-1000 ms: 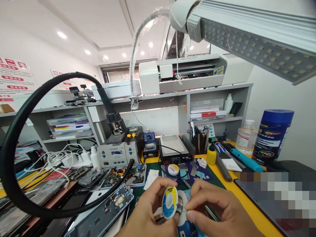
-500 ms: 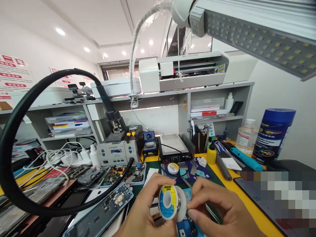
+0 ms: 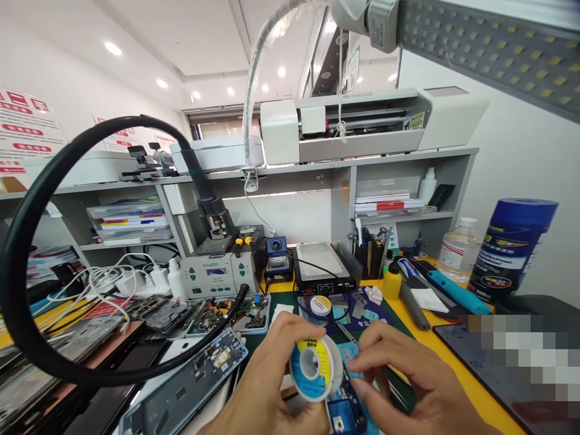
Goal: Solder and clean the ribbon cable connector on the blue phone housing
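1) Yellow bench [image 3: 438,347] borders the work
2) Left hand [image 3: 272,377] grasps the spool [image 3: 312,385] above a blue part [image 3: 348,406]; right hand [image 3: 403,377] nearly pinches, contents unclear
3) Slack fingers could drop the spool onto that part
4) Spool tilted, white-rimmed, yellow-and-blue label
5) Beyond, a flat-topped heater [image 3: 321,261]

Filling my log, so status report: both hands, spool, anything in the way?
Left hand holding spool, label toward camera. Right hand beside it, thumb and forefinger close; whether they pinch wire, can't tell. Blue piece below, partly covered.
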Available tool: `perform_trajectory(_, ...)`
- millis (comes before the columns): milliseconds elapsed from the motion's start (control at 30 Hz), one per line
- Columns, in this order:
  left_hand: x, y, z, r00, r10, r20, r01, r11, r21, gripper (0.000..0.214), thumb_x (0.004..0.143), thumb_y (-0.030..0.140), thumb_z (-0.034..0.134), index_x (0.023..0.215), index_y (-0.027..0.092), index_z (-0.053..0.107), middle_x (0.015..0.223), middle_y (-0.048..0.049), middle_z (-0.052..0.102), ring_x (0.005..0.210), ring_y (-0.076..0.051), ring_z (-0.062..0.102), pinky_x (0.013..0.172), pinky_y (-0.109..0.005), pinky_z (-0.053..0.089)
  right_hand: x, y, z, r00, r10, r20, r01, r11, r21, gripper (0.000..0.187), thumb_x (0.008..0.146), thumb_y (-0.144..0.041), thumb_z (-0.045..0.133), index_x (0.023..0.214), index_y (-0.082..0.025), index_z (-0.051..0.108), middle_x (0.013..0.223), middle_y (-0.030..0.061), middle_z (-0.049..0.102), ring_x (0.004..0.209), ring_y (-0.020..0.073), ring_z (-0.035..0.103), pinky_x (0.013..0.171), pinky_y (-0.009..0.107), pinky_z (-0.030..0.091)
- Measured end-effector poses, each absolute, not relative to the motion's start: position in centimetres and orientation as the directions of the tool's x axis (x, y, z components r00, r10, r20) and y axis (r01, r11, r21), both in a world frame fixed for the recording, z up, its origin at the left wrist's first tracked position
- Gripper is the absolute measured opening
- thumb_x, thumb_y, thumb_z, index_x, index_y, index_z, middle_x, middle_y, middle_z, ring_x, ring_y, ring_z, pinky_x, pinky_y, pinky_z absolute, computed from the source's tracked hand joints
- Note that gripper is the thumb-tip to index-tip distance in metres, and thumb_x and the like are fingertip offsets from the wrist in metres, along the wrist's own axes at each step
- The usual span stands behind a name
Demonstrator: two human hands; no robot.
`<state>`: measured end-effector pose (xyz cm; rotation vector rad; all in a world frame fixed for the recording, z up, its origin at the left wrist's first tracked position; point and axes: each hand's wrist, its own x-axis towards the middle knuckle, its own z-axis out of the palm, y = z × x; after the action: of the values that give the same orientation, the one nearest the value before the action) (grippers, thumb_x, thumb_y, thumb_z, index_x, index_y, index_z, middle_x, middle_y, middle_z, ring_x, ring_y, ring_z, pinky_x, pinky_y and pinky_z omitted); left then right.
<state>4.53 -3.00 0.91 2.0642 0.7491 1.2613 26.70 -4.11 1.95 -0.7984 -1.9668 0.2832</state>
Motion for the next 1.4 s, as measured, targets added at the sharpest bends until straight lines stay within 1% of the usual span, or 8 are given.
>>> perform_trajectory(167, 4.1, -2.9, 0.9, 0.437, 0.671, 0.599, 0.260, -0.732, 0.630, 0.078, 0.066, -0.005, 0.058, 0.132, 0.037, 0.051, 0.115, -0.0033, 0.053, 0.102, -0.021, 0.063, 0.082, -0.026, 0.055, 26.8, -4.1, 1.6, -0.332, 0.565, 0.756, 0.462, 0.796, -0.392, 0.016, 0.085, -0.009, 0.064, 0.091, -0.022, 0.067, 0.077, 0.0029, 0.064, 0.060, 0.0145, 0.064, 0.053, 0.025, 0.055)
perform_trajectory(333, 3.9, -3.0, 0.3, 0.429, 0.647, 0.630, 0.325, -0.761, 0.561, 0.078, 0.067, -0.003, 0.059, 0.134, 0.036, 0.050, 0.119, -0.0055, 0.054, 0.098, -0.021, 0.065, 0.087, -0.030, 0.055, 27.0, -4.1, 1.3, -0.340, 0.520, 0.784, 0.502, 0.805, -0.316, 0.021, 0.082, -0.006, 0.064, 0.094, -0.023, 0.064, 0.079, 0.0027, 0.063, 0.065, 0.0163, 0.065, 0.058, 0.027, 0.056)
perform_trajectory(533, 4.1, -3.3, -0.2, 0.427, 0.594, 0.682, 0.384, -0.802, 0.458, 0.084, 0.062, -0.004, 0.058, 0.138, 0.031, 0.051, 0.119, -0.0080, 0.059, 0.109, -0.026, 0.062, 0.095, -0.033, 0.050, 27.1, -3.8, 0.6, -0.359, 0.512, 0.780, 0.488, 0.816, -0.311, 0.023, 0.082, -0.004, 0.064, 0.095, -0.024, 0.062, 0.081, 0.0024, 0.062, 0.068, 0.0161, 0.065, 0.059, 0.027, 0.054)
perform_trajectory(867, 3.7, -3.4, -0.1, 0.510, 0.512, 0.691, 0.444, -0.845, 0.298, 0.072, 0.073, 0.002, 0.058, 0.141, 0.024, 0.046, 0.122, -0.0107, 0.058, 0.113, -0.025, 0.061, 0.096, -0.036, 0.053, 26.8, -3.9, 0.9, -0.366, 0.469, 0.804, 0.477, 0.836, -0.270, 0.021, 0.082, -0.001, 0.059, 0.090, -0.021, 0.061, 0.077, 0.0019, 0.058, 0.065, 0.0150, 0.060, 0.055, 0.026, 0.049)
perform_trajectory(967, 3.5, -3.4, 0.2, 0.559, 0.493, 0.667, 0.466, -0.852, 0.238, 0.069, 0.077, 0.003, 0.057, 0.141, 0.022, 0.043, 0.121, -0.0106, 0.057, 0.113, -0.023, 0.061, 0.095, -0.034, 0.056, 26.9, -3.9, 0.9, -0.364, 0.459, 0.810, 0.470, 0.842, -0.266, 0.021, 0.083, -0.001, 0.059, 0.090, -0.020, 0.062, 0.077, 0.0021, 0.059, 0.066, 0.0148, 0.060, 0.056, 0.026, 0.049)
perform_trajectory(1067, 3.7, -3.2, 0.2, 0.530, 0.450, 0.719, 0.467, -0.863, 0.196, 0.063, 0.077, 0.006, 0.055, 0.138, 0.019, 0.047, 0.118, -0.0102, 0.058, 0.110, -0.022, 0.062, 0.092, -0.031, 0.056, 26.9, -3.9, 0.9, -0.367, 0.463, 0.807, 0.460, 0.844, -0.276, 0.021, 0.082, 0.000, 0.059, 0.089, -0.020, 0.061, 0.077, 0.0019, 0.059, 0.067, 0.0144, 0.061, 0.057, 0.025, 0.049)
perform_trajectory(1167, 3.9, -3.0, 0.0, 0.505, 0.419, 0.755, 0.457, -0.871, 0.178, 0.062, 0.076, 0.007, 0.054, 0.136, 0.018, 0.049, 0.117, -0.0097, 0.058, 0.109, -0.020, 0.062, 0.091, -0.029, 0.056, 26.9, -3.9, 1.0, -0.368, 0.470, 0.802, 0.456, 0.843, -0.285, 0.021, 0.082, 0.000, 0.059, 0.090, -0.019, 0.061, 0.078, 0.0017, 0.059, 0.068, 0.0143, 0.061, 0.058, 0.026, 0.049)
perform_trajectory(1400, 3.9, -2.8, -0.3, 0.503, 0.457, 0.733, 0.466, -0.858, 0.215, 0.065, 0.075, 0.007, 0.055, 0.139, 0.020, 0.047, 0.120, -0.0091, 0.057, 0.113, -0.021, 0.059, 0.097, -0.031, 0.054, 27.0, -4.1, 1.0, -0.356, 0.474, 0.806, 0.463, 0.838, -0.288, 0.022, 0.081, 0.001, 0.059, 0.089, -0.019, 0.061, 0.078, 0.0014, 0.059, 0.067, 0.0134, 0.061, 0.058, 0.025, 0.049)
